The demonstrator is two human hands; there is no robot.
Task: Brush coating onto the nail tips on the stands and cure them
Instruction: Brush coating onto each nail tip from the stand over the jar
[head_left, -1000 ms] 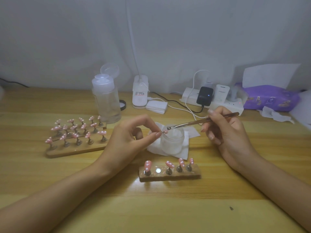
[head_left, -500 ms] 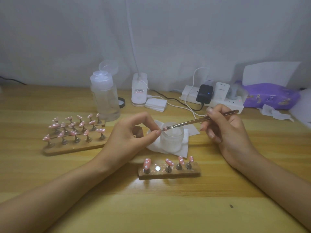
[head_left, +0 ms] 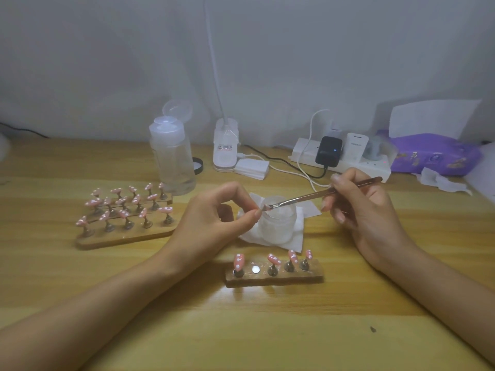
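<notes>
Nothing moved: your left hand (head_left: 214, 218) pinches a nail tip (head_left: 263, 208), your right hand (head_left: 367, 210) grips the brush (head_left: 308, 196) touching it, at twelve o'clock of the small stand (head_left: 273, 280) on the wooden worktop (head_left: 241, 330).

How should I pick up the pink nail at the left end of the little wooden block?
Probably pinch the dark metal stand under the nail tip, coming from the left end. The painted face sits on top, so fingers there could smudge it, and nothing stands on that side.

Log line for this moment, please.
step: coating tip | left hand: pinches nail tip at jar | right hand: holds brush, bristles on tip | small stand: one slot bare
</notes>
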